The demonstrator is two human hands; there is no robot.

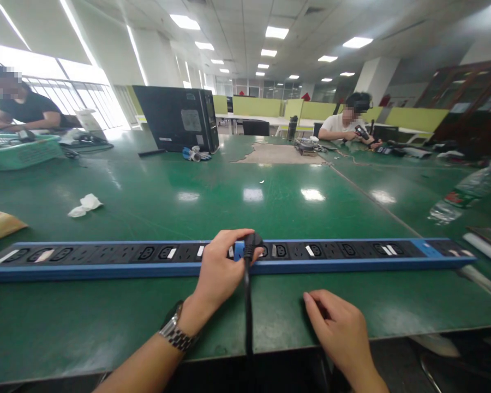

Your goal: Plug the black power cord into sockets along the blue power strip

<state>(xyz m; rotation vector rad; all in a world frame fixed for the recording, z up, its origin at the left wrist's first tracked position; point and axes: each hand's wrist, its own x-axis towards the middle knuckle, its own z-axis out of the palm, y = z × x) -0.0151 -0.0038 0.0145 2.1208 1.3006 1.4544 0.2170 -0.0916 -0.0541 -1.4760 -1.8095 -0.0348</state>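
A long blue power strip (147, 268) with a row of black sockets lies across the green table in front of me. My left hand (223, 267), a metal watch on its wrist, grips a black power plug (252, 240) at the middle of the strip. Whether the plug's pins sit in a socket is hidden. From the plug a black cable (247, 311) hangs down over the table's front edge. My right hand (339, 327) rests by the front edge, right of the cable, fingers curled in; nothing shows in them.
A black computer case (175, 120) stands at the back, with gloves (196, 154) beside it. Crumpled tissue (85, 205) lies at left, near a green basket (20, 153). At right is a plastic bottle (462, 194). Two people sit at the table's far sides.
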